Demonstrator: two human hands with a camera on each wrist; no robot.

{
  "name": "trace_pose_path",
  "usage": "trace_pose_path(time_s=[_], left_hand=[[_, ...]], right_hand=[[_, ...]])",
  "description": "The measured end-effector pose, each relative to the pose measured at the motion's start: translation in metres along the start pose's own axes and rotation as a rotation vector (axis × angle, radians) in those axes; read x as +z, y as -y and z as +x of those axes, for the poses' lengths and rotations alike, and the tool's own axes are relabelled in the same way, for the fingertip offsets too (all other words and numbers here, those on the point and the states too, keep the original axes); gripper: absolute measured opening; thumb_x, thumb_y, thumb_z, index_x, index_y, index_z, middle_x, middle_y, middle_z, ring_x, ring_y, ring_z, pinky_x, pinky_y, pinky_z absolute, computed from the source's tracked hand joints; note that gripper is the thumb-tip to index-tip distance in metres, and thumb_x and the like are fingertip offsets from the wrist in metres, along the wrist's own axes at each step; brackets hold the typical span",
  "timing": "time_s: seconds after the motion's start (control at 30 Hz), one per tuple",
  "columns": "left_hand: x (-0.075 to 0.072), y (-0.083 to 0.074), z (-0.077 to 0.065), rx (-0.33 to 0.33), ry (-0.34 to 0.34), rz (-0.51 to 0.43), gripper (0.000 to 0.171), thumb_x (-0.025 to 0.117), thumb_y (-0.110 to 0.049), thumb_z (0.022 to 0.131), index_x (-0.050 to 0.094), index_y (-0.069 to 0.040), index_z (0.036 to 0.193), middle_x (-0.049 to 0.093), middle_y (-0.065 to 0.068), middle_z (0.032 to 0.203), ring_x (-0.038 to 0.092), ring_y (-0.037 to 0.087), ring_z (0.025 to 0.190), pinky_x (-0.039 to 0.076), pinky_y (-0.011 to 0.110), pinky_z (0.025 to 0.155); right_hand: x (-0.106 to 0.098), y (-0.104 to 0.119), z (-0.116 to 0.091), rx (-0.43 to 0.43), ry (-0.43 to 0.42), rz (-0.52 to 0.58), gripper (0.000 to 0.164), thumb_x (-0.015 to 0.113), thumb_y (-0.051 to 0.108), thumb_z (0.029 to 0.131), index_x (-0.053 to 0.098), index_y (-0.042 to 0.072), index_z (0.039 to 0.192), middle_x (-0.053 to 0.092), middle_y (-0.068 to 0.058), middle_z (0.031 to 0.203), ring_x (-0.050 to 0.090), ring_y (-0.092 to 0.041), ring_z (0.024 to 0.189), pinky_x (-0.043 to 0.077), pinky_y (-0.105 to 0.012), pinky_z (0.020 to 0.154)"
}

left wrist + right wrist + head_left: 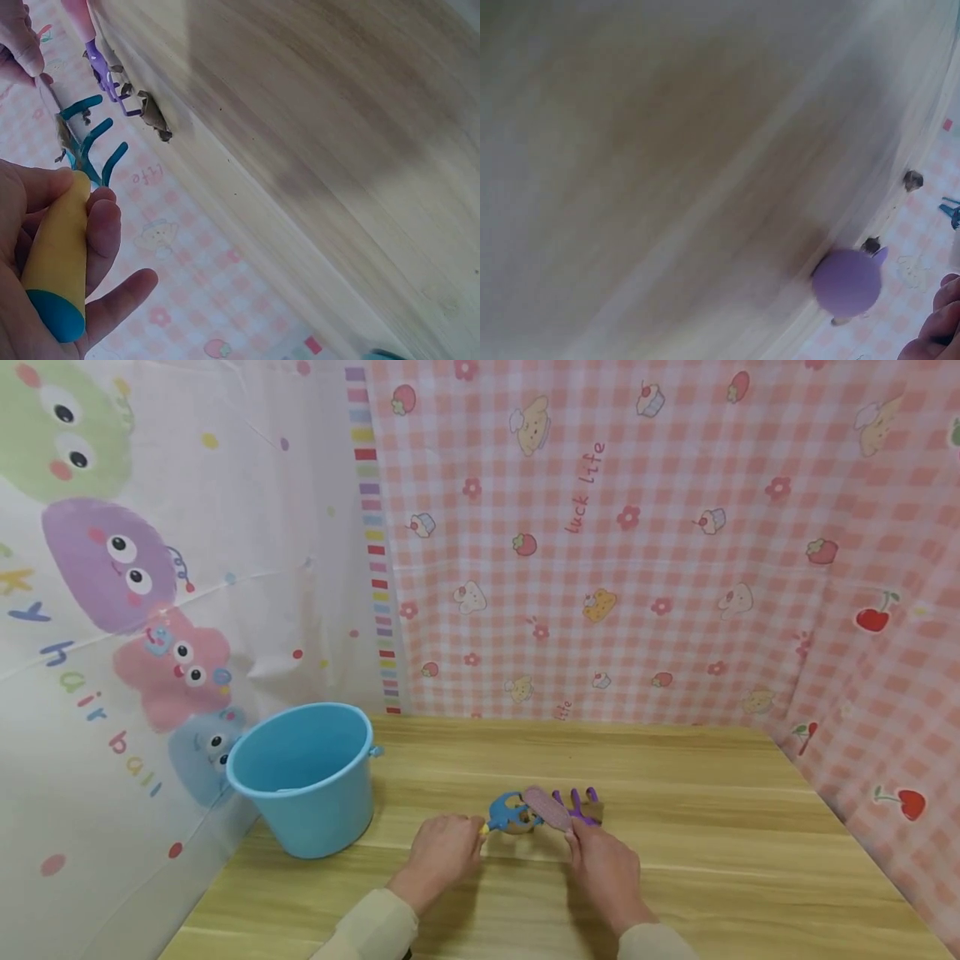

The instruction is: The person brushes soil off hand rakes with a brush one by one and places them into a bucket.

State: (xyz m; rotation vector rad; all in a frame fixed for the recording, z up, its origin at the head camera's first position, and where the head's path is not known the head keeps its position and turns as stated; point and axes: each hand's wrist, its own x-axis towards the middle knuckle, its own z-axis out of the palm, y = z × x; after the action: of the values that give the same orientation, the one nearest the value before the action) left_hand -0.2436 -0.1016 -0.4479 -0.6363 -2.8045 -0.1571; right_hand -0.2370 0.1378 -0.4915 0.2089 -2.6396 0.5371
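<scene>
My left hand (pixel 444 852) grips the yellow handle (pixel 60 240) of a small rake with blue tines (pixel 507 811). My right hand (pixel 609 870) holds a flat mauve paddle-shaped thing (pixel 547 808), its kind unclear, by its near end. The paddle meets or overlaps the blue tines; a brown crumpled piece (pixel 64 135), like a dry leaf, shows between them in the left wrist view. A purple rake (pixel 579 806) with a pink handle (pixel 77 19) lies on the table beyond my right hand. Close to its tines is another brown crumpled piece (pixel 154 116).
A light blue bucket (pixel 318 818) stands on the left of the wooden table (pixel 712 860). Patterned cloths hang behind and at both sides, with a pink checked cloth (pixel 570 568) at the back edge. A brown bit (pixel 913 181) lies on the table in the right wrist view.
</scene>
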Motion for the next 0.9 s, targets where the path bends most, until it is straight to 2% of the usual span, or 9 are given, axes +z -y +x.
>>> trace_pose_path(time_s=[0.2, 0.33, 0.4, 0.47, 0.53, 0.77, 0.9], left_hand=[[0.001, 0.002, 0.001, -0.002, 0.016, -0.005, 0.012, 0.068, -0.022, 0.091, 0.064, -0.014, 0.082, 0.051, -0.005, 0.063, 0.046, 0.010, 0.053, 0.039, 0.028, 0.049], [0.004, 0.004, 0.002, -0.008, 0.030, 0.000, 0.014, 0.068, -0.022, 0.091, 0.063, -0.014, 0.080, 0.050, -0.007, 0.062, 0.044, 0.009, 0.052, 0.038, 0.026, 0.048], [0.005, 0.004, 0.003, 0.001, 0.030, 0.007, 0.014, 0.068, -0.022, 0.090, 0.064, -0.014, 0.079, 0.050, -0.007, 0.061, 0.043, 0.008, 0.052, 0.038, 0.026, 0.048], [0.006, 0.003, 0.004, 0.013, 0.025, 0.010, 0.014, 0.069, -0.021, 0.090, 0.064, -0.014, 0.078, 0.050, -0.007, 0.061, 0.043, 0.007, 0.052, 0.038, 0.025, 0.048], [0.006, 0.002, 0.005, 0.021, 0.025, 0.015, 0.014, 0.069, -0.021, 0.089, 0.065, -0.014, 0.079, 0.051, -0.007, 0.062, 0.043, 0.007, 0.052, 0.038, 0.025, 0.049], [0.003, 0.002, 0.004, 0.008, 0.015, 0.026, 0.015, 0.069, -0.022, 0.089, 0.063, -0.014, 0.078, 0.050, -0.007, 0.061, 0.044, 0.008, 0.052, 0.038, 0.026, 0.048], [0.002, 0.001, 0.003, 0.007, 0.012, 0.020, 0.016, 0.069, -0.021, 0.089, 0.062, -0.015, 0.076, 0.048, -0.007, 0.061, 0.044, 0.009, 0.052, 0.037, 0.027, 0.048]], right_hand=[[-0.006, -0.003, 0.003, 0.024, 0.013, 0.013, 0.020, 0.066, 0.019, 0.094, 0.070, 0.009, 0.111, 0.072, -0.013, 0.090, 0.068, -0.034, 0.072, 0.050, -0.047, 0.055], [-0.011, 0.012, 0.006, -0.027, 0.002, 0.023, 0.011, 0.066, 0.019, 0.094, 0.069, 0.010, 0.101, 0.071, -0.008, 0.088, 0.068, -0.032, 0.074, 0.050, -0.047, 0.056], [-0.013, 0.022, 0.006, -0.068, 0.002, 0.034, 0.006, 0.067, 0.019, 0.094, 0.067, 0.013, 0.093, 0.069, -0.004, 0.082, 0.067, -0.030, 0.070, 0.048, -0.045, 0.053], [-0.012, 0.030, 0.004, -0.107, -0.007, 0.036, 0.006, 0.069, 0.020, 0.092, 0.066, 0.015, 0.093, 0.067, -0.002, 0.077, 0.065, -0.027, 0.064, 0.047, -0.042, 0.049], [-0.009, 0.034, 0.002, -0.117, -0.011, 0.031, 0.008, 0.070, 0.021, 0.091, 0.064, 0.015, 0.089, 0.064, 0.000, 0.072, 0.063, -0.025, 0.061, 0.045, -0.041, 0.047], [-0.002, 0.025, -0.003, -0.024, 0.000, 0.016, 0.008, 0.069, 0.020, 0.091, 0.070, 0.014, 0.097, 0.068, -0.007, 0.077, 0.066, -0.032, 0.064, 0.046, -0.047, 0.049], [-0.003, 0.017, -0.003, -0.007, 0.026, 0.002, 0.012, 0.068, 0.020, 0.092, 0.070, 0.013, 0.102, 0.069, -0.009, 0.080, 0.066, -0.034, 0.066, 0.047, -0.047, 0.050]])
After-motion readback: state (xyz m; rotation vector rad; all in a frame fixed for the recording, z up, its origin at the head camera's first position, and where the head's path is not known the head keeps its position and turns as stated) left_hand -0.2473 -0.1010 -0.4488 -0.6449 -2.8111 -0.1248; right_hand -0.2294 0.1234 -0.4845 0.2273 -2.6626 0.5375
